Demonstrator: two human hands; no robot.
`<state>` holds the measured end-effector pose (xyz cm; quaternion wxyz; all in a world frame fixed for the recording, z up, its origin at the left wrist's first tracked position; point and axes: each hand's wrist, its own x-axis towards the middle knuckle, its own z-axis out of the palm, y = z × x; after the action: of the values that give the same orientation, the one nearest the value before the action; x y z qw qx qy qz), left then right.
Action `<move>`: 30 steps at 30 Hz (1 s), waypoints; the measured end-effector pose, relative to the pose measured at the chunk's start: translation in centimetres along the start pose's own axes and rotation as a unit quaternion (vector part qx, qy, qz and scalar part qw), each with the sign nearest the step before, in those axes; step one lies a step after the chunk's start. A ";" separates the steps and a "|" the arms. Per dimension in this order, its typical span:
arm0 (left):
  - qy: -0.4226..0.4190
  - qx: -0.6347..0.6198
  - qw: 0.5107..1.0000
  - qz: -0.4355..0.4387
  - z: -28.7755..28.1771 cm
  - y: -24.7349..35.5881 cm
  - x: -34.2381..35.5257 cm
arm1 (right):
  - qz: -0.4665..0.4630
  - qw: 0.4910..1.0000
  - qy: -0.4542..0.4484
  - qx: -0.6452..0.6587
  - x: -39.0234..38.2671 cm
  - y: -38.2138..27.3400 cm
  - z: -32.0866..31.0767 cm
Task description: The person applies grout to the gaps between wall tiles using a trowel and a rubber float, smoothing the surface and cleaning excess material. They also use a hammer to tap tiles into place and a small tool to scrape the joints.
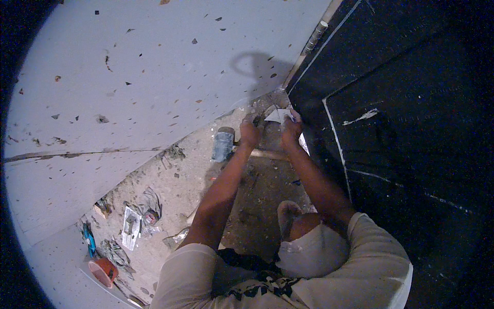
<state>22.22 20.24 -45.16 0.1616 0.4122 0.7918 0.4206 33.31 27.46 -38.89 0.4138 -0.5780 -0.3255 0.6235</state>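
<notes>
Right hand, head view: I have the right hand (292,127) closed on a white piece (275,116), thumb and fingers at its right end.
White piece: in that grip, pointing leftward, low by the corner; I cannot tell whether it touches the floor (198,149).
Left hand: the left hand (250,134) is just left of the grip, fingers curled; I cannot tell whether they hold anything.
Mallet: left of the grip, what looks like a mallet (223,145) lies with its handle running rightward, nearer the body than both hands.
Wall and door: the flecked wall (164,77) is ahead and left of the grip, the dark door (391,87) just right.
Breaking risk: the piece looks thin, so I judge a hard squeeze or twist could crack it.
Scraping risk: with the door so close, a rightward swing could rub my knuckles.
Knocking risk: a low backward pull could catch the mallet's handle.
Counts near the grip: two hands, one white piece, one mallet, one door.
Counts well left and bodyward: one red bowl (100,272), one blue tool (89,241), one white tray (127,238), at least two crumpled grey sheets (117,253).
Flecks: too many on the wall for me to count.
</notes>
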 end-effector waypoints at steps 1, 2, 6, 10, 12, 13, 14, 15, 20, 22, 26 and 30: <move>-0.007 -0.021 1.000 -0.006 0.9 1.7 0.4 | -0.027 0.999 0.002 -0.021 2.1 0.7 -1.7; -0.015 -0.042 0.999 -0.014 1.7 3.2 0.8 | -0.053 0.998 0.004 -0.042 4.1 1.3 -3.4; 0.004 -0.041 0.998 -0.045 0.3 2.4 1.5 | -0.049 0.999 0.007 -0.015 3.7 3.2 -1.7; 0.047 0.009 0.999 0.023 2.8 3.7 2.3 | -0.108 0.994 -0.025 -0.005 7.4 5.4 -4.9; 0.011 0.055 0.998 -0.035 0.9 0.9 2.3 | -0.025 0.995 -0.088 0.041 3.5 3.9 -2.1; 0.018 0.038 0.998 -0.039 1.3 1.4 2.5 | -0.014 0.996 -0.070 0.045 3.3 3.4 -2.3; 0.025 0.021 0.998 -0.044 1.6 1.8 2.7 | -0.002 0.997 -0.054 0.049 3.1 2.9 -2.3; 0.028 0.001 0.999 -0.046 2.3 2.6 3.0 | 0.007 0.998 -0.032 0.053 3.7 2.8 -3.0; -0.011 0.038 0.999 -0.009 2.8 1.4 3.8 | -0.065 0.997 -0.026 -0.035 3.8 3.1 -3.2; -0.010 0.018 0.999 0.036 4.2 1.3 3.8 | -0.062 0.997 -0.030 -0.017 5.0 3.8 -4.6; 0.089 -0.151 0.984 0.012 4.1 -4.2 2.1 | -0.012 0.998 -0.055 0.027 2.3 2.8 -2.0; 0.098 -0.168 0.981 0.010 7.0 -1.5 2.8 | -0.139 0.988 -0.034 -0.053 5.4 4.1 -4.9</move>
<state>23.96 25.72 -50.22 0.1461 0.3440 0.7174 0.5879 37.62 30.14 -45.52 0.4539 -0.5264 -0.4493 0.5613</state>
